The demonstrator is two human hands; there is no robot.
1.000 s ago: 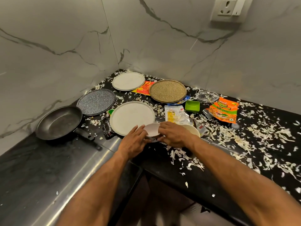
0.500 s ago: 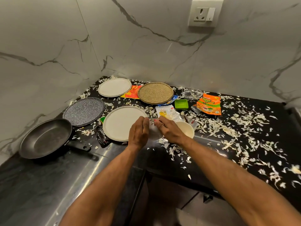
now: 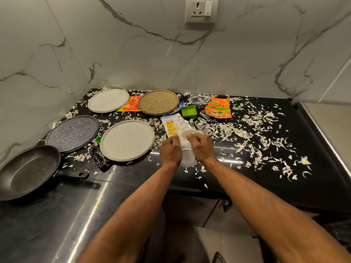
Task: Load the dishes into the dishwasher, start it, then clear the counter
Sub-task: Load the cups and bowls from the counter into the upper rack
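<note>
Early days, by my reckoning; my left hand (image 3: pixel 170 150) and right hand (image 3: pixel 201 149) both have the grip curled round a small white bowl (image 3: pixel 188 155), tipped on its side and held just above the bench (image 3: pixel 284 168) front edge; nothing looks loaded yet, dishwasher not in view; still out: frying pan (image 3: pixel 28 171), grey speckled plate (image 3: pixel 73 132), two white plates (image 3: pixel 127 140), brown plate (image 3: pixel 158 101), green dish (image 3: pixel 188 111); wrappers & onion peel (image 3: pixel 247 133) all over, so clearing is still ahead.
</note>
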